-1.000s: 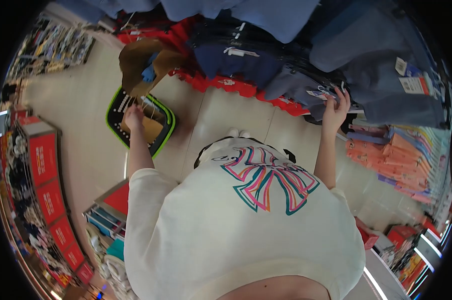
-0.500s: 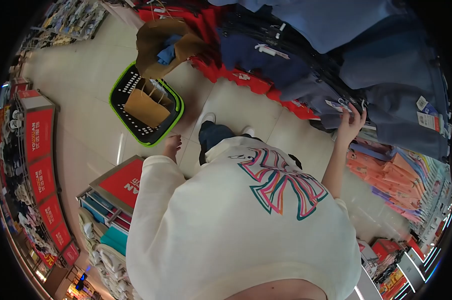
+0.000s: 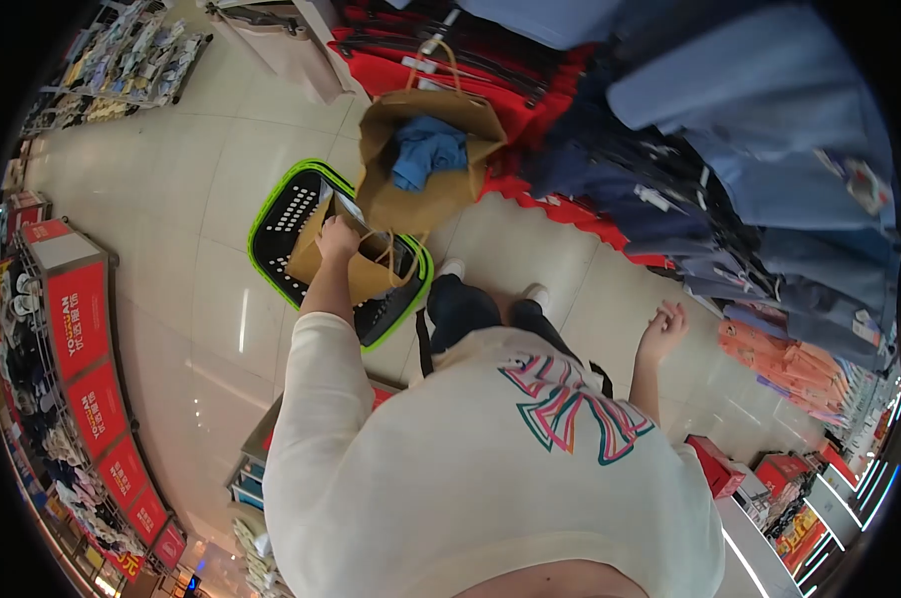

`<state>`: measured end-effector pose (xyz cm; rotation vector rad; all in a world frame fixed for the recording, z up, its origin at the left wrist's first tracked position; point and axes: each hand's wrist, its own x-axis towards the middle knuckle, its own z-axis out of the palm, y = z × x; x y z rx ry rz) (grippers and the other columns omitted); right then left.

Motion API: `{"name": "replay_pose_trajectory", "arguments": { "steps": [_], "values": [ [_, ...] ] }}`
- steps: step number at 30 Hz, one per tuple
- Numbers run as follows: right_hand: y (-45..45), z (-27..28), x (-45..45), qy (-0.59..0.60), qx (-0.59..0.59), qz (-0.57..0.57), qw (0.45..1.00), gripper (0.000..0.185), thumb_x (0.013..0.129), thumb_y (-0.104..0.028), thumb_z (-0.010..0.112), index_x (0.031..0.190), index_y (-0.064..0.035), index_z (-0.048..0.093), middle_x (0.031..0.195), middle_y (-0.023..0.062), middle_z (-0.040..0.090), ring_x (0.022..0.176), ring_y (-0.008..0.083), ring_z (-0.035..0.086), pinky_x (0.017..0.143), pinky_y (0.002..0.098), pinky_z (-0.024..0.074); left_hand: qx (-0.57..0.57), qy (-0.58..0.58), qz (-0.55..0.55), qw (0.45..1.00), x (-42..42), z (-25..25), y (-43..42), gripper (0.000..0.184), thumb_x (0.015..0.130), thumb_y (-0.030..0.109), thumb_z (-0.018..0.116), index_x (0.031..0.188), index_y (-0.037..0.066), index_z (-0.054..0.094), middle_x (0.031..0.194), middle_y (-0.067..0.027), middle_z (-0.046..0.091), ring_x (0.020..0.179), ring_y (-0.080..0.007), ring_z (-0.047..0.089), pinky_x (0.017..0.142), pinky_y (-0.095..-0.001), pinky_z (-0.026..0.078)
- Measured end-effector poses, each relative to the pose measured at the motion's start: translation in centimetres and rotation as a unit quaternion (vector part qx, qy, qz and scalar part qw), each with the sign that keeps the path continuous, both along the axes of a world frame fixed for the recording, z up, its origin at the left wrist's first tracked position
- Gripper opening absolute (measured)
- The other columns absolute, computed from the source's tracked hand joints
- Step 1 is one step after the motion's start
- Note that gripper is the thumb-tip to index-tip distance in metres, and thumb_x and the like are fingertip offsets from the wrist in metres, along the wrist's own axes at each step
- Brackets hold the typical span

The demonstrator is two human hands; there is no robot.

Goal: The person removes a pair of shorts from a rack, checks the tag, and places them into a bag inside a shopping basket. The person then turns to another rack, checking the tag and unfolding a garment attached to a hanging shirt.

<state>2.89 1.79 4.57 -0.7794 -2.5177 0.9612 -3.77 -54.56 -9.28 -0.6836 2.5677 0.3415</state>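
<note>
My left hand (image 3: 339,237) is closed at the edge of a brown paper bag (image 3: 314,249), which sits in a black basket with a green rim (image 3: 261,231). What its fingertips touch is partly hidden. Just beyond, a larger brown paper bag (image 3: 395,204) stands open with blue cloth (image 3: 428,151) inside, overlapping the basket from this view. On the right, my right hand (image 3: 662,331) is in the air below the hanging grey-blue clothes (image 3: 814,269). Its fingers are loosely curled and apart, with nothing in them.
Red garments (image 3: 560,214) and dark blue ones (image 3: 580,149) hang along the rack ahead. Coral clothes (image 3: 784,359) hang at the right. A shelf with red signs (image 3: 77,317) lines the left side. My shoes (image 3: 538,294) are on the tiled floor.
My right hand has let go of the tag on the hanging clothes and moved down. My left hand has reached forward to the bag in the basket. The view has shifted, placing bags and basket further right.
</note>
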Motion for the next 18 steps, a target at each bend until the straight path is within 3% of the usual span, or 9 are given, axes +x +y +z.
{"name": "replay_pose_trajectory", "arguments": {
  "steps": [3,5,8,9,12,14,18],
  "values": [
    [-0.5,-4.0,2.4,-0.028,0.110,0.102,0.988,0.016,0.078,0.000,0.046,0.088,-0.0052,0.057,0.109,0.0115,0.045,0.084,0.0168,0.052,0.055,0.0241,0.0441,-0.061,-0.087,-0.117,0.987,-1.3,-2.8,-2.9,0.043,0.078,0.017,0.043,0.120,0.010,0.042,0.131,-0.0080,0.035,0.125,-0.0208,0.026,0.103,-0.0455,0.015],
    [-0.8,-6.0,3.9,-0.073,0.105,0.088,0.988,0.016,0.077,0.001,0.046,0.085,-0.0064,0.058,0.107,0.0114,0.047,0.084,0.0172,0.052,0.056,0.0249,0.0438,-0.084,-0.133,-0.209,0.965,-2.1,-4.6,-4.2,0.044,0.081,0.015,0.040,0.125,0.011,0.038,0.134,-0.0070,0.031,0.129,-0.0188,0.017,0.105,-0.0445,0.005],
    [0.1,-9.5,6.3,-0.136,0.107,0.060,0.983,0.017,0.076,0.001,0.046,0.083,-0.0066,0.059,0.104,0.0103,0.048,0.080,0.0167,0.053,0.056,0.0254,0.0439,-0.106,-0.177,-0.319,0.925,-1.3,-7.1,-5.1,0.044,0.083,0.019,0.041,0.127,0.011,0.036,0.134,-0.0065,0.032,0.129,-0.0185,0.018,0.105,-0.0442,0.000],
    [0.2,-10.1,6.8,-0.158,0.110,0.049,0.980,0.017,0.076,0.001,0.046,0.082,-0.0064,0.059,0.103,0.0098,0.049,0.078,0.0163,0.053,0.056,0.0255,0.0440,-0.116,-0.200,-0.329,0.916,-0.8,-6.3,-5.0,0.045,0.085,0.028,0.041,0.127,0.013,0.037,0.132,-0.0061,0.036,0.127,-0.0179,0.023,0.104,-0.0437,-0.005],
    [-0.8,-10.3,7.1,-0.223,0.016,0.004,0.975,0.016,0.076,0.000,0.046,0.083,-0.0062,0.060,0.099,0.0082,0.051,0.070,0.0154,0.056,0.055,0.0252,0.0450,-0.115,-0.359,-0.248,0.892,0.9,-5.3,-5.8,0.046,0.086,0.038,0.037,0.127,0.016,0.039,0.126,-0.0069,0.044,0.123,-0.0191,0.033,0.104,-0.0426,-0.006],
    [-2.4,-9.5,5.9,-0.229,-0.003,0.014,0.973,0.016,0.078,-0.002,0.046,0.084,-0.0061,0.059,0.094,0.0074,0.053,0.067,0.0148,0.057,0.055,0.0251,0.0460,-0.090,-0.417,-0.216,0.878,3.3,-6.0,-8.2,0.046,0.085,0.043,0.036,0.124,0.019,0.042,0.121,-0.0044,0.049,0.119,-0.0205,0.038,0.103,-0.0495,-0.004],
    [-5.3,-8.3,3.9,-0.246,-0.067,0.014,0.967,0.015,0.082,-0.005,0.045,0.087,-0.0056,0.058,0.085,0.0058,0.057,0.068,0.0138,0.059,0.055,0.0251,0.0476,-0.153,-0.439,-0.121,0.877,7.4,-4.9,-11.4,0.046,0.086,0.037,0.030,0.122,0.013,0.047,0.124,-0.0060,0.046,0.117,-0.0219,0.041,0.100,-0.0520,-0.011]
  ]
}}
